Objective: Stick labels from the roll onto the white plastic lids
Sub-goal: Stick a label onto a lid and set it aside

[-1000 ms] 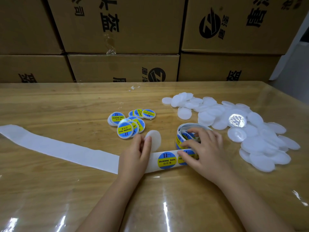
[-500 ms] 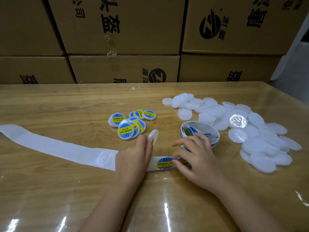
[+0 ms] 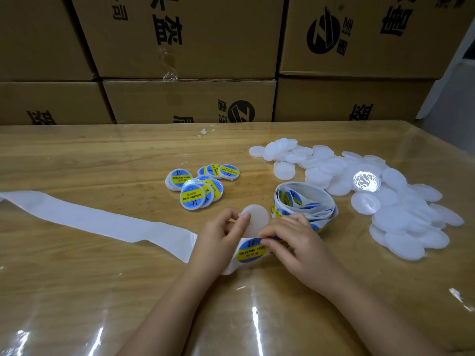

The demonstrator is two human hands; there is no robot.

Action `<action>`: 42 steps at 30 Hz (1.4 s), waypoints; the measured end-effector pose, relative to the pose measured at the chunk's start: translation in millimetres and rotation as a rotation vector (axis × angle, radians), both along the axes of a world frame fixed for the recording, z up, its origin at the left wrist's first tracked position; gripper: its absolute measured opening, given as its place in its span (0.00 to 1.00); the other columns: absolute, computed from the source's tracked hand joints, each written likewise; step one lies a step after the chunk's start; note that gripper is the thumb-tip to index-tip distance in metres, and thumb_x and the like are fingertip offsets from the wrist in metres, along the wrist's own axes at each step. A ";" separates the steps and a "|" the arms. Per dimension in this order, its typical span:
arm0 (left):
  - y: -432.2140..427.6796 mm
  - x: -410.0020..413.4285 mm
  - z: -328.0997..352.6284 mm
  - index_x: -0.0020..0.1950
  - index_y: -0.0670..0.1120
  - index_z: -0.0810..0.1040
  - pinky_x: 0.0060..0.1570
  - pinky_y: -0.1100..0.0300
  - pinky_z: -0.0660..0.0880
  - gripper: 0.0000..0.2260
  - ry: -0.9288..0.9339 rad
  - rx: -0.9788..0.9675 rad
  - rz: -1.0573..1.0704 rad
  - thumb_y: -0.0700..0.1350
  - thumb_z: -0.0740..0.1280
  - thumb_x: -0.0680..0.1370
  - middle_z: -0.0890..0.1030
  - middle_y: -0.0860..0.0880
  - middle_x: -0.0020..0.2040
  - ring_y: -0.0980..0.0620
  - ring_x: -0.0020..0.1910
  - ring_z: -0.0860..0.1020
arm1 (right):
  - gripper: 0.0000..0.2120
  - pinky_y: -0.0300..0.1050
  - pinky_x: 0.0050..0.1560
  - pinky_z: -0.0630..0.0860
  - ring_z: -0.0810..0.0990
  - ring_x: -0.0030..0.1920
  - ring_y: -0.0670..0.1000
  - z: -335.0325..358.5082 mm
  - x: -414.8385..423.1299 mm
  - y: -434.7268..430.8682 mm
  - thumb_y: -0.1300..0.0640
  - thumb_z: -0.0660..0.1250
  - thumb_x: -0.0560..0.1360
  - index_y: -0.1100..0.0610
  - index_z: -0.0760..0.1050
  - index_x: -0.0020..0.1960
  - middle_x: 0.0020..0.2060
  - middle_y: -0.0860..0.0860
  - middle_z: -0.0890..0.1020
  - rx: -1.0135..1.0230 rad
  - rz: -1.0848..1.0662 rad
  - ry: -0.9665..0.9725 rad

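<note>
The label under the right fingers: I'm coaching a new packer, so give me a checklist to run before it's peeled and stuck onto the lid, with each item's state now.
1. Lid held ready in the left hand: ok, pinched, bare face showing.
2. Label whole, print readable: ok.
3. Label edge lifted off the backing strip: cannot tell; the right hand pinches there and hides it.
4. More labels on the roll: ok.
5. Blank lids in stock: ok, piled right of the roll.
</note>
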State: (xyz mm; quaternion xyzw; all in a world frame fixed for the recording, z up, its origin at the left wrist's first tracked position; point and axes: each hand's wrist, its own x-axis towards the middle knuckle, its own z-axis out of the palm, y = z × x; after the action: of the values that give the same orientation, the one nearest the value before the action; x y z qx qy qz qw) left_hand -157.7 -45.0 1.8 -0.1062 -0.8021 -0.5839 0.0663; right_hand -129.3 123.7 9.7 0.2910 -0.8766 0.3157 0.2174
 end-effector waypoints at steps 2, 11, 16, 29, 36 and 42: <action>2.2 2.4 -0.7 0.37 0.49 0.73 0.28 0.68 0.61 0.10 0.001 0.026 -0.036 0.46 0.65 0.78 0.66 0.56 0.21 0.60 0.24 0.63 | 0.09 0.41 0.51 0.65 0.73 0.40 0.41 1.8 1.5 -2.4 0.52 0.62 0.76 0.56 0.78 0.43 0.36 0.41 0.77 -0.060 0.013 -0.026; 0.6 1.4 -0.5 0.37 0.50 0.75 0.29 0.65 0.62 0.09 -0.008 0.090 -0.096 0.46 0.66 0.77 0.68 0.50 0.25 0.56 0.26 0.63 | 0.04 0.33 0.50 0.63 0.71 0.41 0.35 4.4 1.8 -2.0 0.60 0.66 0.73 0.55 0.76 0.40 0.36 0.33 0.74 -0.120 0.060 -0.116; 4.1 5.3 -0.3 0.36 0.52 0.75 0.27 0.70 0.62 0.08 0.037 0.112 -0.082 0.50 0.66 0.75 0.67 0.54 0.23 0.60 0.24 0.63 | 0.11 0.32 0.48 0.66 0.72 0.44 0.41 8.3 6.8 -3.8 0.56 0.65 0.72 0.39 0.73 0.39 0.37 0.34 0.78 -0.257 0.061 -0.286; 16.2 12.6 -2.8 0.40 0.49 0.75 0.35 0.62 0.73 0.12 0.016 0.218 -0.103 0.57 0.63 0.71 0.80 0.50 0.30 0.55 0.32 0.78 | 0.02 0.33 0.48 0.69 0.74 0.43 0.37 1.1 9.0 -15.3 0.55 0.67 0.72 0.51 0.77 0.44 0.40 0.42 0.78 -0.320 0.087 -0.073; 13.9 10.3 -5.1 0.39 0.54 0.73 0.34 0.64 0.73 0.08 0.029 0.070 -0.046 0.56 0.62 0.75 0.81 0.57 0.31 0.61 0.32 0.78 | 0.10 0.37 0.53 0.70 0.76 0.49 0.39 0.6 8.4 -18.1 0.61 0.68 0.74 0.52 0.80 0.53 0.47 0.37 0.79 -0.244 0.109 -0.005; 7.9 7.2 -11.8 0.41 0.56 0.71 0.36 0.58 0.74 0.12 0.087 -0.208 -0.053 0.40 0.70 0.74 0.78 0.57 0.29 0.59 0.32 0.76 | 0.09 0.42 0.51 0.72 0.79 0.47 0.49 2.8 7.2 -17.0 0.59 0.64 0.77 0.59 0.83 0.48 0.43 0.51 0.81 -0.149 0.125 0.078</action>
State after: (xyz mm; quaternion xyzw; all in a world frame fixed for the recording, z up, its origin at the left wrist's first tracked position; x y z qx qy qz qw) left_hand -150.4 -37.1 -10.0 -0.1587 -0.8516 -0.4940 0.0742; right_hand -122.1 106.8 12.5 0.3403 -0.8215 0.3817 0.2522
